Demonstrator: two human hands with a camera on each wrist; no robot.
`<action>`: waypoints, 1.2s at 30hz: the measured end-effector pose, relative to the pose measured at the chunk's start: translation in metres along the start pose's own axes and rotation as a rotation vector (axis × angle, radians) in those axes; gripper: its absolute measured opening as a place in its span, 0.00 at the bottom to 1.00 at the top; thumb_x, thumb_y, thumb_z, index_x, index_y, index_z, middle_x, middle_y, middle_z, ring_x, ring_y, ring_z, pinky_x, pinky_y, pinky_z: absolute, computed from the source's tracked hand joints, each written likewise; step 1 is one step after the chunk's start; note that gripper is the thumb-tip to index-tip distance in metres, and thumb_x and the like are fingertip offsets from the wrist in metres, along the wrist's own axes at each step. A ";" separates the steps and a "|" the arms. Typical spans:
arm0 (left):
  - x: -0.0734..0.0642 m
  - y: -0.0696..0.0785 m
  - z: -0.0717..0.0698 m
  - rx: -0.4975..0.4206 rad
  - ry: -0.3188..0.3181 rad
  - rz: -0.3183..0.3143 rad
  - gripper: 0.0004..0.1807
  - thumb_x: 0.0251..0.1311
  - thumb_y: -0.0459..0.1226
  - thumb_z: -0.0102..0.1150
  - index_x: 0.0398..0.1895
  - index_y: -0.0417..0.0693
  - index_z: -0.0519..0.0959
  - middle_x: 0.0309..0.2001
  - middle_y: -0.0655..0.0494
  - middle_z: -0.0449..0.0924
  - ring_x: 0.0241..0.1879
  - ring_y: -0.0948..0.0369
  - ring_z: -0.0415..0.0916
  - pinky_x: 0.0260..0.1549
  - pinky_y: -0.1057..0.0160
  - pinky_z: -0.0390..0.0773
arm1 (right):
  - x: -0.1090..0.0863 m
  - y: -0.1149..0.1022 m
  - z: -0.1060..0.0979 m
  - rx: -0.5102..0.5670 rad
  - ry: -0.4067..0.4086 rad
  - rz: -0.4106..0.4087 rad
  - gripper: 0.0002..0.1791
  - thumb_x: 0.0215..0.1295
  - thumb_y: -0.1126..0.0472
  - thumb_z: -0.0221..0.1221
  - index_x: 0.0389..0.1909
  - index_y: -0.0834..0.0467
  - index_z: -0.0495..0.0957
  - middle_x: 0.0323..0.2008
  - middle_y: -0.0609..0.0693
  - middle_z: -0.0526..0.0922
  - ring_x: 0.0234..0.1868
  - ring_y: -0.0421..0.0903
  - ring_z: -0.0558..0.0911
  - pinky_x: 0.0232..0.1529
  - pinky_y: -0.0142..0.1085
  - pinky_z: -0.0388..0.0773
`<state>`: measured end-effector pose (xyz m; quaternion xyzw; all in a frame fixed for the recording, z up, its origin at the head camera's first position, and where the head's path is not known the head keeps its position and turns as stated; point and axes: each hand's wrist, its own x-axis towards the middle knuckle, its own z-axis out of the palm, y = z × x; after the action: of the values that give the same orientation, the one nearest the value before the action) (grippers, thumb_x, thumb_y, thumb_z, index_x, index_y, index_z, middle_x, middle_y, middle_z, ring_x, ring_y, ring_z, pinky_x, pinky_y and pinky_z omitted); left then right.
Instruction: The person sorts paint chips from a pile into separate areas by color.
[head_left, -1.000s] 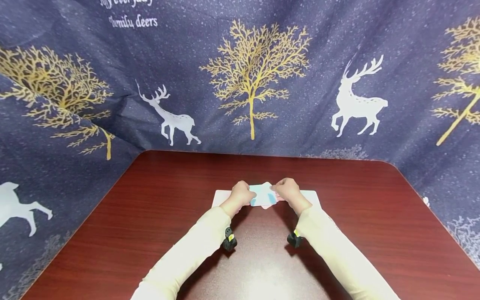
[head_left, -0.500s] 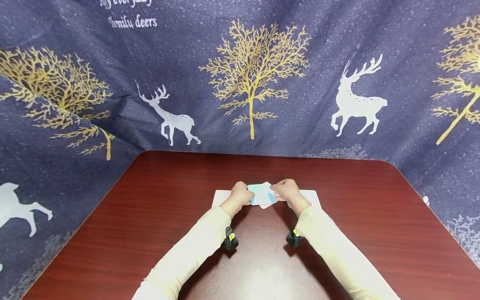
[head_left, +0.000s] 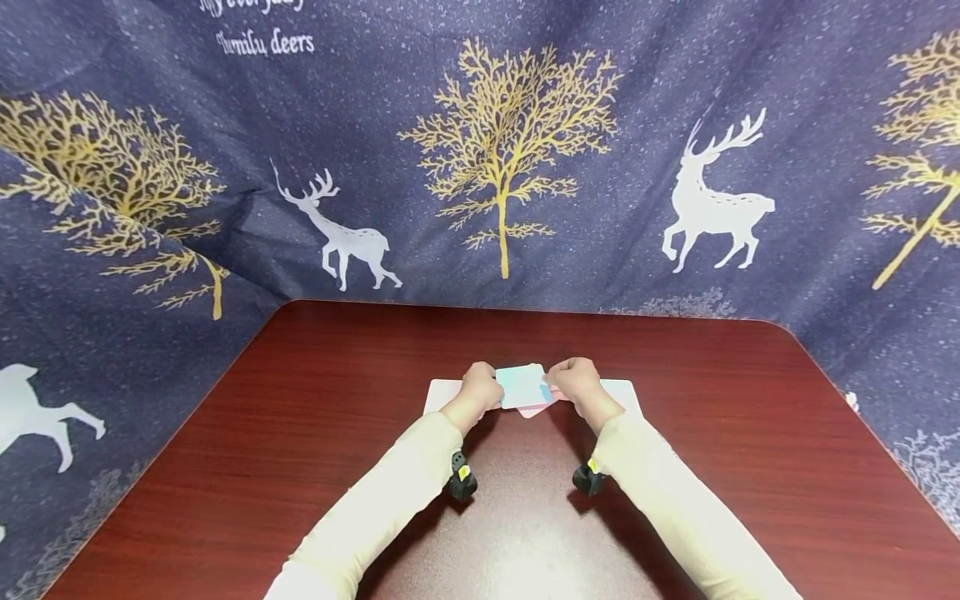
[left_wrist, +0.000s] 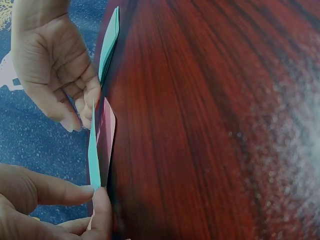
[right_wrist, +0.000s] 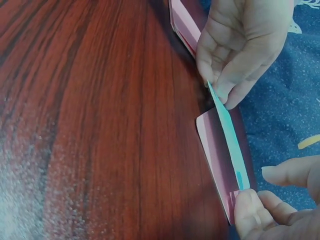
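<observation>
A light-blue card (head_left: 522,387) is held between the two hands near the middle of the table. My left hand (head_left: 480,390) pinches its left end; in the left wrist view the thumb and a finger meet on the teal card edge (left_wrist: 94,155). At its right end, my right hand (head_left: 576,382) holds the card, thumb (right_wrist: 248,212) against it and a finger behind. Beneath lies a pink card (head_left: 531,412) on the table, partly covered by the blue one. The right wrist view shows the blue card standing tilted above the pink card (right_wrist: 216,150).
A pale pile of cards (head_left: 444,392) lies beside the left hand, its pink edges visible in the right wrist view. Another pile (head_left: 622,393) sits by the right hand, teal in the left wrist view. The reddish-brown table (head_left: 360,350) ends at a dark-blue printed cloth (head_left: 585,225).
The blue card has shifted slightly left and tilted, its left end a little higher. More of the pink card's lower edge shows below it. The arms have barely moved.
</observation>
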<state>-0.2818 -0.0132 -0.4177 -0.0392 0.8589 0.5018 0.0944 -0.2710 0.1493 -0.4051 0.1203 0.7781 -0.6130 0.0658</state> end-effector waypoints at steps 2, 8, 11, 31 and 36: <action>-0.009 0.005 -0.003 -0.005 0.008 0.007 0.27 0.47 0.18 0.47 0.56 0.23 0.69 0.58 0.32 0.70 0.51 0.46 0.74 0.26 0.65 0.83 | 0.000 0.000 -0.001 -0.007 0.004 -0.005 0.13 0.57 0.75 0.57 0.42 0.78 0.73 0.26 0.54 0.77 0.20 0.37 0.78 0.27 0.29 0.82; -0.017 0.008 -0.006 -0.050 -0.006 0.021 0.23 0.56 0.22 0.43 0.58 0.27 0.69 0.59 0.35 0.70 0.45 0.49 0.80 0.33 0.63 0.84 | 0.000 0.001 -0.004 -0.043 0.014 0.004 0.16 0.56 0.75 0.58 0.46 0.78 0.74 0.31 0.56 0.77 0.20 0.36 0.77 0.26 0.27 0.81; -0.016 0.008 -0.005 -0.086 -0.007 0.012 0.22 0.57 0.23 0.43 0.57 0.29 0.70 0.57 0.36 0.73 0.39 0.50 0.83 0.34 0.62 0.84 | -0.001 0.000 -0.006 -0.062 0.013 0.011 0.17 0.57 0.74 0.58 0.47 0.77 0.74 0.36 0.59 0.79 0.22 0.36 0.77 0.29 0.28 0.82; -0.015 0.029 0.004 -0.317 -0.070 0.048 0.26 0.47 0.15 0.49 0.54 0.31 0.74 0.44 0.33 0.81 0.28 0.60 0.77 0.33 0.60 0.84 | -0.014 -0.008 -0.040 -0.141 0.001 -0.017 0.19 0.61 0.67 0.58 0.51 0.73 0.74 0.41 0.58 0.79 0.27 0.38 0.79 0.37 0.30 0.81; -0.017 0.034 0.009 -0.346 -0.084 0.069 0.25 0.48 0.15 0.50 0.54 0.30 0.74 0.43 0.32 0.81 0.27 0.57 0.79 0.34 0.56 0.84 | -0.018 -0.011 -0.052 -0.151 -0.018 -0.014 0.20 0.61 0.66 0.58 0.53 0.73 0.72 0.41 0.57 0.79 0.26 0.37 0.79 0.38 0.31 0.81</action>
<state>-0.2693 0.0108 -0.3892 -0.0043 0.7559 0.6463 0.1047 -0.2546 0.1952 -0.3783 0.1039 0.8223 -0.5541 0.0774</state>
